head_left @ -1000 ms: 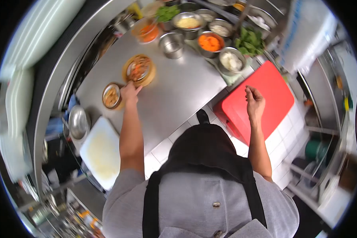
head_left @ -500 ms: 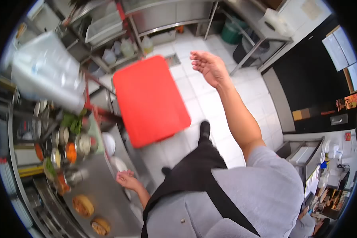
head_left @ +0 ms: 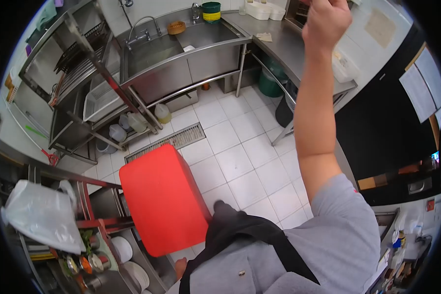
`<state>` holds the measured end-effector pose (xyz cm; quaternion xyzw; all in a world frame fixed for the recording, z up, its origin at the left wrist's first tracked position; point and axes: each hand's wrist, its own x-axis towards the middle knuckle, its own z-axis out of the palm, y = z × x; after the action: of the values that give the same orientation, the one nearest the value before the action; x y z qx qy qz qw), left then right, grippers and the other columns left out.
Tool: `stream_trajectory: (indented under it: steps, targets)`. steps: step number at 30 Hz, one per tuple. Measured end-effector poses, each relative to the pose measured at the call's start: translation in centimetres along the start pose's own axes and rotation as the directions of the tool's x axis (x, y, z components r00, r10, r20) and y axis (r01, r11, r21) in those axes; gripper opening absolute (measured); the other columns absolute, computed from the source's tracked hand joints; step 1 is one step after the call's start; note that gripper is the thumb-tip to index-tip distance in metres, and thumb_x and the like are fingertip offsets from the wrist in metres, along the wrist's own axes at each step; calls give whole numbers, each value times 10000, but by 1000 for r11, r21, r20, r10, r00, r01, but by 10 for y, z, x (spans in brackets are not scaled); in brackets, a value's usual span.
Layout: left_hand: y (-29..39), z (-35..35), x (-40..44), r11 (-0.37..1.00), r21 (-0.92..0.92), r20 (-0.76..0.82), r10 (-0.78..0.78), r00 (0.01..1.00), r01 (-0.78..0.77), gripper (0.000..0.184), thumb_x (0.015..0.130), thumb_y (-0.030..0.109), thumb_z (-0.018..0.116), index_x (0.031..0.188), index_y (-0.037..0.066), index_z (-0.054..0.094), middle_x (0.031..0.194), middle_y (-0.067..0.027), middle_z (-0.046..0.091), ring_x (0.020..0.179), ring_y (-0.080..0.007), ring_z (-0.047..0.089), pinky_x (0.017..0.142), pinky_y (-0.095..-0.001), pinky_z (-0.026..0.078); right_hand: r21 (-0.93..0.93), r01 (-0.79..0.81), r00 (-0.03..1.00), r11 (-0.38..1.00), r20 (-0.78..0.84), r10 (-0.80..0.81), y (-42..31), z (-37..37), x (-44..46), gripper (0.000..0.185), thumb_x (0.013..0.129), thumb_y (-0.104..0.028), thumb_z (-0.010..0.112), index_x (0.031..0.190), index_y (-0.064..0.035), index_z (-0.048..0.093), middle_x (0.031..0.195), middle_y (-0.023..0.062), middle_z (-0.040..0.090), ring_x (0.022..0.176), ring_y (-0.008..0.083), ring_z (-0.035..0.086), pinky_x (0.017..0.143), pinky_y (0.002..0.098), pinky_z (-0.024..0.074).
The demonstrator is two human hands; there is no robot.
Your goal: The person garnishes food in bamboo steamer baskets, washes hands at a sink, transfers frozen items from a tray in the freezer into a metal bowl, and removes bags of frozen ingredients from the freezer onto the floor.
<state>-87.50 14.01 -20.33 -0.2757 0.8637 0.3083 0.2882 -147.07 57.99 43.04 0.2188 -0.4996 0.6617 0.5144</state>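
Note:
My right arm stretches far forward, with my right hand (head_left: 327, 23) at the top edge of the view, in front of the steel counter (head_left: 279, 36). Its back faces me and the fingertips are cut off or hidden, so what they hold, if anything, does not show. Low beside my apron, my left hand (head_left: 180, 267) is only partly visible, its fingers hidden. It is close to the bottom edge of a large red box-like bin (head_left: 161, 201) with a smooth flat top.
Ahead stands a double steel sink (head_left: 157, 55) holding water, with a green and yellow tub (head_left: 211, 12) behind it. A metal rack (head_left: 78, 105) is to the left. Stacked plates (head_left: 136, 275) and a plastic-wrapped stack (head_left: 46, 215) are lower left. A floor drain (head_left: 181, 137) crosses the tiles.
The view has advanced towards the sink, and the red bin now appears lower left. My right hand has risen to the top edge. My left hand has dropped beside my body.

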Motion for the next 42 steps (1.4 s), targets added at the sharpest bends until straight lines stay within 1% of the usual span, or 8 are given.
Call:
stream_trajectory:
  steps: [2,9,10,12,13,14,19,42]
  targets:
    - [-2,8,35,825,461,-78,405,911,-327,316,854,305,583,758,4,571,635,-221,601,610,-416,636,543,-542,478,-28,136,990,990,-44,-137,61,28,22,124,895,-63,684,989,0,634,789,-17,593,664,64,508,605,220,438]
    - [159,-72,181,861,-498,-271,-271,924,106,320,862,314,593,759,12,578,622,-213,590,581,-415,620,535,-538,472,-751,186,970,634,39,-238,402,93,19,100,761,-123,659,797,-34,631,794,167,665,759,322,657,685,452,503]
    - [198,-91,214,812,-583,-296,-260,919,42,320,863,315,594,759,13,579,620,-211,588,577,-415,618,534,-538,471,-798,84,931,597,276,238,481,87,7,348,754,-185,694,1073,-51,651,971,225,689,943,366,663,800,443,514]
    - [250,-131,316,982,-168,-355,-141,924,86,290,878,301,606,807,20,618,632,-200,609,561,-401,601,545,-496,478,-893,385,231,235,340,912,528,63,-32,1157,648,-413,860,1568,-255,177,1634,174,-75,1466,502,83,1132,636,252]
    - [263,-145,380,817,478,-445,543,712,-324,343,931,344,574,896,10,647,663,-203,638,589,-394,627,562,-487,492,-943,304,108,136,176,978,552,53,-38,1309,564,-538,888,1581,-206,133,1631,195,-86,1454,536,48,1169,588,198]
    - [332,-186,414,988,-140,-365,11,931,-67,366,936,353,575,987,-3,641,757,-213,672,688,-393,658,630,-483,517,-972,184,153,145,173,973,587,36,-52,1306,563,-534,893,1580,-247,124,1635,172,-91,1466,509,38,1148,631,201]
    - [658,-338,527,759,-316,-563,333,757,-569,337,969,275,572,1126,-20,620,917,-137,707,853,-192,683,782,-320,518,-974,-105,343,199,152,927,652,-29,-86,1065,695,-388,858,1544,-123,273,1605,274,51,1432,497,223,1163,465,297]
    - [1352,-563,1048,515,210,-385,825,414,-831,538,937,224,531,1406,-23,438,1438,-287,437,1325,-423,431,1100,-467,363,-830,-508,217,228,132,967,837,85,-38,466,883,-323,657,1236,-24,609,1090,210,683,992,365,663,871,429,518]
